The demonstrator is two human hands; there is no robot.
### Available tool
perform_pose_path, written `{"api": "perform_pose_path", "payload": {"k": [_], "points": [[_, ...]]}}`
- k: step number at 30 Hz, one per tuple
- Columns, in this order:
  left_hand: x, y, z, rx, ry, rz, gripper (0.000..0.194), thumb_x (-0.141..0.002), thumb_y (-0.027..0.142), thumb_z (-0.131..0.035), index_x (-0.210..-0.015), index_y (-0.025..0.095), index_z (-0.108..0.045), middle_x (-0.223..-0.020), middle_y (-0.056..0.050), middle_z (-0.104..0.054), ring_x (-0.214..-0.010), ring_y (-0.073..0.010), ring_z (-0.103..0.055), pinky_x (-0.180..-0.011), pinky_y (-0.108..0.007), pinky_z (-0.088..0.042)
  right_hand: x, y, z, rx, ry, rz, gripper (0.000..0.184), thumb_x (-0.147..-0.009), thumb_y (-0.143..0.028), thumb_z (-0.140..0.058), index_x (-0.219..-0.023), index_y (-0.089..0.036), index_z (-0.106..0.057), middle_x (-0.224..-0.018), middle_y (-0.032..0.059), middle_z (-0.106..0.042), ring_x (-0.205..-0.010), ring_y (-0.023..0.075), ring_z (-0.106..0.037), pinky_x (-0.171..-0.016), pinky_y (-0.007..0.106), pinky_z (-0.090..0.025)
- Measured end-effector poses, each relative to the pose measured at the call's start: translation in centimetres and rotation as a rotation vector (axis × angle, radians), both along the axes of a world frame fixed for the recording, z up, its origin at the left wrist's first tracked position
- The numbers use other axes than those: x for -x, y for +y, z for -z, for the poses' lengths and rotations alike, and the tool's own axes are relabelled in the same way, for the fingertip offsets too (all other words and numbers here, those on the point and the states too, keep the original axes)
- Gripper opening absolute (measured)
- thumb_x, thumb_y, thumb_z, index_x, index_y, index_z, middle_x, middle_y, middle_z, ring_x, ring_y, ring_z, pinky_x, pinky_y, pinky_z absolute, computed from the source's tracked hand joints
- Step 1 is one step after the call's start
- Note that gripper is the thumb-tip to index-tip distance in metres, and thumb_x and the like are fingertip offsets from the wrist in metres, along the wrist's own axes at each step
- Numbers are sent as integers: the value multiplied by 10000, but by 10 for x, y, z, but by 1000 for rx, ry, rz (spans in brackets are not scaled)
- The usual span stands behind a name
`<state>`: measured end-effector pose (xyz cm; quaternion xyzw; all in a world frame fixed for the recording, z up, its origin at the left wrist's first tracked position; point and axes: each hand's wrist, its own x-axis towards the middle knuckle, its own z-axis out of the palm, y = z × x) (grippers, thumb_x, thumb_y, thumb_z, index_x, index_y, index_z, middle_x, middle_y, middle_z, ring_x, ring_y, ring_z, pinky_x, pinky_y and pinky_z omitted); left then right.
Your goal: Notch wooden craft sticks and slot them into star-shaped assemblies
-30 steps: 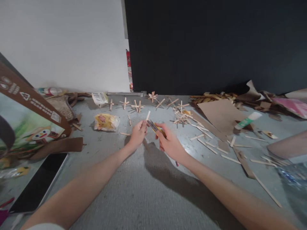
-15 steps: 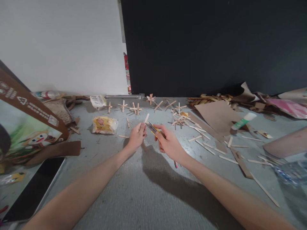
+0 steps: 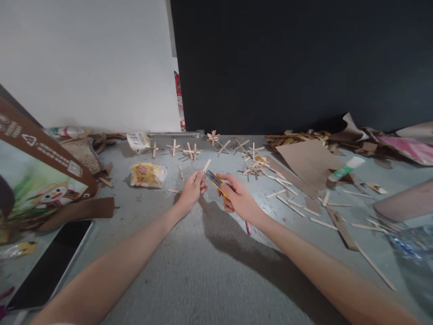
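My left hand (image 3: 193,187) is closed on a pale wooden craft stick (image 3: 207,165), which sticks up past the fingertips. In my right hand (image 3: 237,196) is a yellow and dark utility knife (image 3: 215,179), its blade end pointing up and left toward the stick. The tip lies close to the left fingers; whether it touches the wood I cannot tell. Behind the hands, several craft-stick stars (image 3: 192,151) stand in a row on the grey table (image 3: 162,280). One loose stick (image 3: 174,191) lies beside my left hand.
At left are a yellow packet (image 3: 147,175), a phone (image 3: 50,264) and a printed brown box (image 3: 43,180). Loose craft sticks (image 3: 291,205), brown cardboard (image 3: 306,163) and a glue stick (image 3: 346,169) lie at right. A red pen-like object (image 3: 248,228) is under my right wrist.
The knife's tip has shifted slightly up and left, and the held stick leans a little more to the right. Both hands keep their grip.
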<state>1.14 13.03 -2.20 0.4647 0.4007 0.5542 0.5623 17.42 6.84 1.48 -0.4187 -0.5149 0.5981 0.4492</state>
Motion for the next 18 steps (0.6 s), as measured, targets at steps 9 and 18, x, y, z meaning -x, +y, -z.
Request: {"api": "perform_pose_path", "payload": {"k": [9,18], "points": [[2,2,4,-11,-38,31,481,-957,544,-676,-690,212,-452,-503,115,-254,-435,-68,-300,-450,-174,-283,0,1,9,-12,50,-25,374,-932,-400,-627,-1272,-261,-557,-768,-69,-582,-436,62,-354,-405,213,-322],[3,3,5,-23,-55,71,488,-953,568,-667,-699,213,-448,-504,117,-258,-431,-65,-278,-475,-194,-266,-2,2,7,29,88,-24,388,-896,-410,-662,-1247,-263,-583,-772,-59,-600,-454,67,-349,-418,214,-292]]}}
